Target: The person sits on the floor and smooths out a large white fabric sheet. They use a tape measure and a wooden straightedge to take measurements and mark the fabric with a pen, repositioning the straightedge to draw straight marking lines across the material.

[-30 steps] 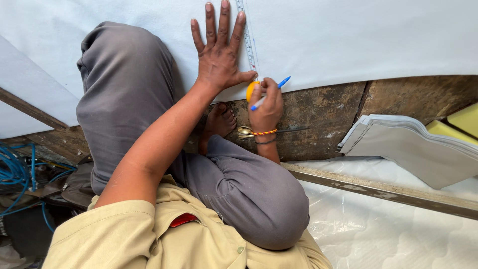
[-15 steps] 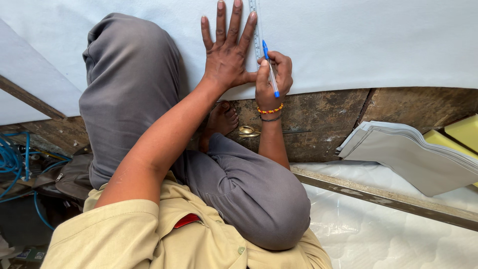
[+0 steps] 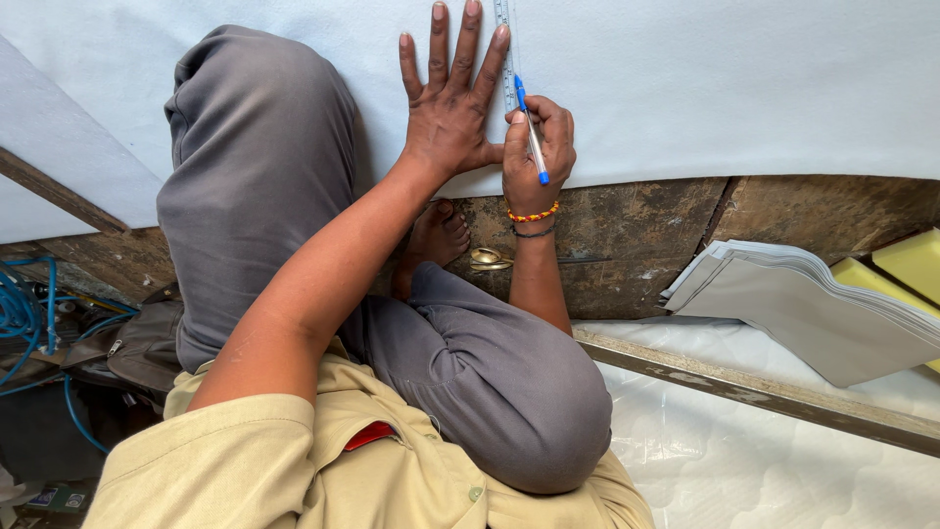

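A coil of blue hose (image 3: 20, 313) lies at far left beside a person seated on a worn wooden platform (image 3: 627, 235), grey-trousered knees drawn up. The left hand (image 3: 450, 103) presses flat, fingers spread, on a white sheet (image 3: 734, 78), its fingertips touching a clear ruler (image 3: 506, 44). Just beside it, the right hand (image 3: 539, 152) is closed around a blue pen (image 3: 531, 132), tip against the ruler's edge. A stack of grey sheets (image 3: 813, 304) rests at right.
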`<action>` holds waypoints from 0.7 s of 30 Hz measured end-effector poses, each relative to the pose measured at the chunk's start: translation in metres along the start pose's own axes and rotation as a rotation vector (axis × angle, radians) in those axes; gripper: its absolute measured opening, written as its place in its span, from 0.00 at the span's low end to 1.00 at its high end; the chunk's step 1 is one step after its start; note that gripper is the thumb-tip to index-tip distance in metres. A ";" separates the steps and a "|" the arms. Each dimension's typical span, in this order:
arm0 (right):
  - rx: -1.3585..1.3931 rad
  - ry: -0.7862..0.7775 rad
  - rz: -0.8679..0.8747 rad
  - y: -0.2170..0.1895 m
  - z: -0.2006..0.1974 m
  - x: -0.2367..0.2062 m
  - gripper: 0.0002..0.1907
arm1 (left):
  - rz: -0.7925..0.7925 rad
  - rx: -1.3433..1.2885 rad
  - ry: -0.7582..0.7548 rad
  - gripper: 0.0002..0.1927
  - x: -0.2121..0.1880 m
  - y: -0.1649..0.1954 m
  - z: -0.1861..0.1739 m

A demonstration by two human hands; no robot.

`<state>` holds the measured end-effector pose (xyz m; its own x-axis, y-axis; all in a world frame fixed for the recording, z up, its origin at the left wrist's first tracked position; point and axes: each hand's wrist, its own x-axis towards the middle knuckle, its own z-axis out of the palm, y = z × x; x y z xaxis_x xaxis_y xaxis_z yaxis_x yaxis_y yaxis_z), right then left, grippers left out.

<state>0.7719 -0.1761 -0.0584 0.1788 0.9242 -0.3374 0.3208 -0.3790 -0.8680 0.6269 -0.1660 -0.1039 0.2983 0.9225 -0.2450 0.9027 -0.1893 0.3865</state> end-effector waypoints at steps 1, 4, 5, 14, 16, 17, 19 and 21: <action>-0.001 0.002 0.002 0.001 0.000 0.000 0.08 | 0.001 0.002 0.003 0.72 0.000 0.000 0.001; 0.021 0.012 0.015 0.003 0.002 0.000 0.09 | -0.003 0.004 -0.005 0.73 0.000 0.000 0.000; 0.049 0.017 0.023 0.003 0.003 -0.001 0.09 | -0.006 0.006 -0.009 0.74 0.000 0.000 -0.002; 0.062 0.041 0.024 0.011 0.003 -0.002 0.08 | -0.281 -0.155 -0.668 0.69 0.013 0.008 -0.029; 0.149 0.077 0.069 0.012 0.002 -0.002 0.09 | -0.095 -0.051 -0.223 0.71 0.015 0.010 -0.032; 0.188 0.101 0.068 0.012 0.001 -0.002 0.09 | -0.002 0.003 0.000 0.72 0.015 0.010 -0.033; 0.240 0.133 0.057 0.010 -0.001 0.000 0.09 | -0.135 -0.081 -0.335 0.72 0.015 0.010 -0.033; 0.267 0.154 0.031 0.006 -0.002 0.004 0.09 | -0.174 -0.106 -0.440 0.72 0.013 0.009 -0.030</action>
<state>0.7770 -0.1748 -0.0644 0.3302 0.8866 -0.3238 0.0609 -0.3623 -0.9301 0.6293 -0.1451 -0.0770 0.2688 0.7035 -0.6579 0.9211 0.0119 0.3891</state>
